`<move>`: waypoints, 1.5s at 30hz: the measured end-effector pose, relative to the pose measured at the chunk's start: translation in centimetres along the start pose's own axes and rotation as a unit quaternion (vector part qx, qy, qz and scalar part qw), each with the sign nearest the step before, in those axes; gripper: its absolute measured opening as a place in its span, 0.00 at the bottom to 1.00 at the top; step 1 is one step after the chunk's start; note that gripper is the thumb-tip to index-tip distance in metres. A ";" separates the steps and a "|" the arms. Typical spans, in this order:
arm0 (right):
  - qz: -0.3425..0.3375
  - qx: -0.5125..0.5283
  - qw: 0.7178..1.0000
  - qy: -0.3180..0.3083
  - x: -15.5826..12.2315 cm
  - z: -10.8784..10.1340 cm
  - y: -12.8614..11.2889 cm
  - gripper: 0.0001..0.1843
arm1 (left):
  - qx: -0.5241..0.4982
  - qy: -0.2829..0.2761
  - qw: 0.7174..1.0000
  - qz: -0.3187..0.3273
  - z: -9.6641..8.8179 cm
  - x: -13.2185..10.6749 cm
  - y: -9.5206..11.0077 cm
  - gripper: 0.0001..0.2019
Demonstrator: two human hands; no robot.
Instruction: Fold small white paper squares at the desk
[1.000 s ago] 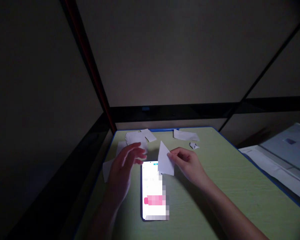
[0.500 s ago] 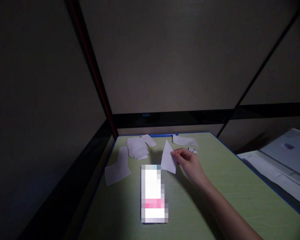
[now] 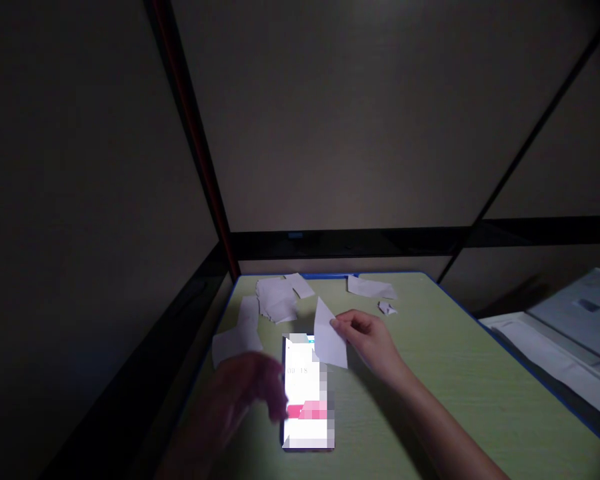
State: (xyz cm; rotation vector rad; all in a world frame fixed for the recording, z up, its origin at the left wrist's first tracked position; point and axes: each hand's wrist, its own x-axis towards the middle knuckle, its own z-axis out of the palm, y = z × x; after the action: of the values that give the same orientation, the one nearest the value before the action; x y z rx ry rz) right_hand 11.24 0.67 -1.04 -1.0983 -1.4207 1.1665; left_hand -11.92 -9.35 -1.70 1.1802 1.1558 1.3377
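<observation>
My right hand (image 3: 365, 333) pinches a white piece of paper (image 3: 329, 340) by its right edge, thumb and fingertips closed on it. The paper stands up with a pointed top corner, its lower part in front of the upper right of a lit phone (image 3: 303, 427). At the phone's left side hovers my left hand (image 3: 245, 390), dark and smeared by motion, its fingers bent downward. Whether it touches the phone I cannot tell. The phone lies on the green table (image 3: 460, 393); part of its screen is pixelated.
A stack of white paper pieces (image 3: 276, 299) lies at the back left, with loose sheets (image 3: 230, 345) beside it. Toward the back right are a paper strip (image 3: 371, 287) and a small crumpled scrap (image 3: 387, 307). A white box (image 3: 575, 320) stands beyond the table's right edge.
My left hand has come into view from the lower left, up to the phone. My right hand has brought the paper slightly left and down, nearer the phone.
</observation>
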 end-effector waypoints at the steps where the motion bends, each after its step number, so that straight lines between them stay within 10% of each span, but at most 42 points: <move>1: 0.006 0.005 1.000 -0.010 -0.1 0.1 0.0 0.16 | 0.007 -0.044 0.999 -0.015 1.2 2.4 0.9 0.14; 5: 0.015 0.019 0.999 -0.030 -0.4 0.4 -0.3 0.16 | 0.093 -0.019 0.995 -0.008 5.5 8.6 2.6 0.14; 10: 0.023 0.013 0.999 -0.047 -0.5 0.5 -0.2 0.16 | 0.102 -0.083 0.991 0.036 7.9 9.6 0.8 0.10; 17: 0.023 0.009 0.994 -0.107 -0.8 1.1 -0.1 0.16 | 0.099 0.009 0.993 0.061 7.1 8.9 -0.3 0.15; 45: 0.037 0.092 0.995 -0.020 -0.3 0.0 -0.2 0.13 | 0.107 -0.084 0.991 -0.009 7.3 7.5 0.3 0.07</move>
State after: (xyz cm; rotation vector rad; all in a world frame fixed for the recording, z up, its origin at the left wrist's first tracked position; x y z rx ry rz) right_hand 11.26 0.39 -0.85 -1.0093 -1.2828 1.3511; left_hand -5.07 -1.53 -0.27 1.4058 1.2050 1.0975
